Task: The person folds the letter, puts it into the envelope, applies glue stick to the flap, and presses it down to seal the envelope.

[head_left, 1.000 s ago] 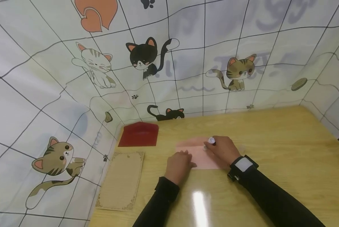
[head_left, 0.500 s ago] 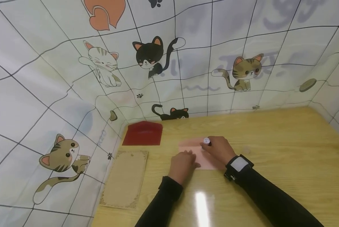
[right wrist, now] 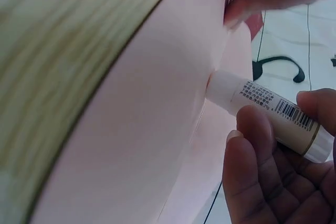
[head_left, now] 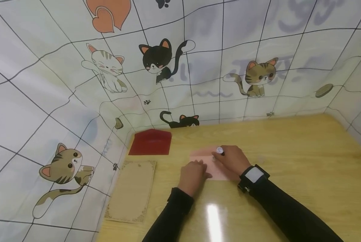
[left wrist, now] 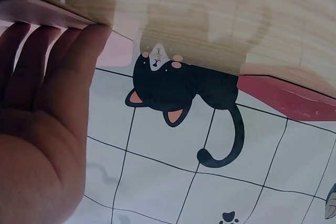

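A pink envelope (head_left: 212, 167) lies on the table with its flap unfolded toward the wall. My right hand (head_left: 233, 158) grips a white glue stick (right wrist: 270, 109) between thumb and fingers. In the right wrist view the tip of the stick touches the pink paper at the fold between body and flap. The label on its barrel carries small print and a barcode. My left hand (head_left: 193, 176) rests on the left part of the envelope. The left wrist view shows its fingers (left wrist: 73, 72) extended onto the paper, their tips partly hidden by the envelope's edge.
At the back left lies a red envelope (head_left: 151, 143). In front of it is a tan sheet (head_left: 132, 191) with an ornamental border. A cat-printed white cloth (head_left: 210, 80) hangs along the back and left of the wooden table (head_left: 301, 161).
My right hand has shifted slightly left along the envelope with the glue stick, mostly in the first half second. My left hand stays on the paper. The head view has turned a little.
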A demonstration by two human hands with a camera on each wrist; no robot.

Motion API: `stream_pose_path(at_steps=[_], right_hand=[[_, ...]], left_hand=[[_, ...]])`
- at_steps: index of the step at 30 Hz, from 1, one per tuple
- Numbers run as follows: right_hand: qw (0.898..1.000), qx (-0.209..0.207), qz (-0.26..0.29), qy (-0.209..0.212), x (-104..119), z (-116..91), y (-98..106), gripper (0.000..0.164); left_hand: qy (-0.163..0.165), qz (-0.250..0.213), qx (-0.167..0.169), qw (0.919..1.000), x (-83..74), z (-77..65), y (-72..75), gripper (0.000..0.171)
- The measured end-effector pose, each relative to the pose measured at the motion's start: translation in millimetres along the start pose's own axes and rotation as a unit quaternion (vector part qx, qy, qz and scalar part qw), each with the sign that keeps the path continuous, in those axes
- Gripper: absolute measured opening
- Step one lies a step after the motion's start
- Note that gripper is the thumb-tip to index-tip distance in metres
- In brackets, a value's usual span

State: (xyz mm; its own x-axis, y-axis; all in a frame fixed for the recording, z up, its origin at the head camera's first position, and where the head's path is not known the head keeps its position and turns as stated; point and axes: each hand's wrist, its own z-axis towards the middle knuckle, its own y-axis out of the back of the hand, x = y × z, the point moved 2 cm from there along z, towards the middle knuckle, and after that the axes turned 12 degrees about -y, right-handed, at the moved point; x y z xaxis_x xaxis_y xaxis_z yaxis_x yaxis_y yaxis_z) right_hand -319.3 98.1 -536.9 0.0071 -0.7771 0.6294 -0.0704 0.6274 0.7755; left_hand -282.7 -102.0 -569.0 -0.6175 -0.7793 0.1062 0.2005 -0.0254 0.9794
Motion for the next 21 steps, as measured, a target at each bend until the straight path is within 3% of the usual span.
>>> stream_pose_path(at_steps=[6,10,15,21], right_hand=[[0.999,-0.001,-0.007,-0.035,-20.4,-11.4,21.9,0.038],[0.999,-0.003,-0.005,-0.038,-22.6,-12.7,28.2,0.037],[0.999,-0.004,-0.007,-0.031,-17.2,-9.9,18.7,0.037],[1.0,0.007,-0.005,-0.01,10.0,3.1,-5.7,0.036]], left_hand=[[0.009,-0.031,0.017,0.9994,0.5,-0.1,5.3,0.036],[0.014,-0.034,0.018,0.9992,5.6,-1.8,4.9,0.036],[0.006,-0.032,0.007,0.9994,1.8,-1.3,2.0,0.034],[0.009,-0.022,0.001,0.9997,2.8,-2.4,1.6,0.036]])
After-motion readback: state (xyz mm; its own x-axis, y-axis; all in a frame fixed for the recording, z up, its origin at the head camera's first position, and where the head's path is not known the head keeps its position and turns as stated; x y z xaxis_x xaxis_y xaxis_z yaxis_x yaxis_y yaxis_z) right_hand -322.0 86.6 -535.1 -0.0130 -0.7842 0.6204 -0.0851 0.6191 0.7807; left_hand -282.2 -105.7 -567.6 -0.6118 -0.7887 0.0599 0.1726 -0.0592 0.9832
